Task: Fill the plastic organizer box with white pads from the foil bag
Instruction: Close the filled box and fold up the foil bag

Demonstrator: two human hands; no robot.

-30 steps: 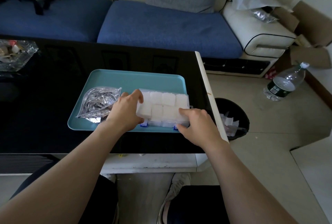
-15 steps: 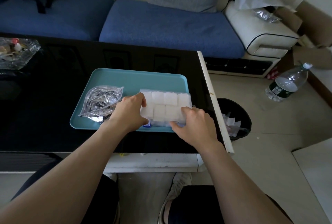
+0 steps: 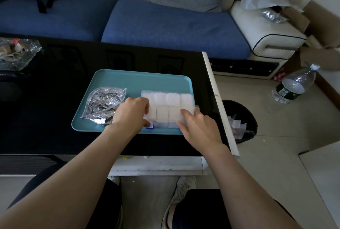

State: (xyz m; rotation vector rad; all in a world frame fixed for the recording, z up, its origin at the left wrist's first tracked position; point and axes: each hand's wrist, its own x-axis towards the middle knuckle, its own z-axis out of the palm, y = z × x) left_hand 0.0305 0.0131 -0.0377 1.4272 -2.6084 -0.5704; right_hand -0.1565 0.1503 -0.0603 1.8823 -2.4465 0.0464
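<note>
A clear plastic organizer box [image 3: 173, 100] lies on the right half of a teal tray [image 3: 138, 81], and several white pads [image 3: 161, 98] fill its compartments in two rows. My left hand [image 3: 131, 113] grips the box's left end, with fingers curled over the top and the thumb at the front beside a blue latch [image 3: 150, 127]. Resting on the front right part of the box is my right hand [image 3: 198, 127], fingers fairly straight and pressing down. A crumpled foil bag [image 3: 103, 103] lies on the tray's left side, partly behind my left hand.
The tray sits on a black glossy table [image 3: 55, 118] near its white right edge [image 3: 219, 100]. A glass dish [image 3: 16, 54] stands at the far left. On the floor to the right are a black bin [image 3: 239, 120] and a water bottle [image 3: 292, 87]. A blue sofa [image 3: 165, 26] is behind.
The box has come down from a raised tilt to lie flat on the tray. My right hand moved from gripping its front right corner to pressing on top.
</note>
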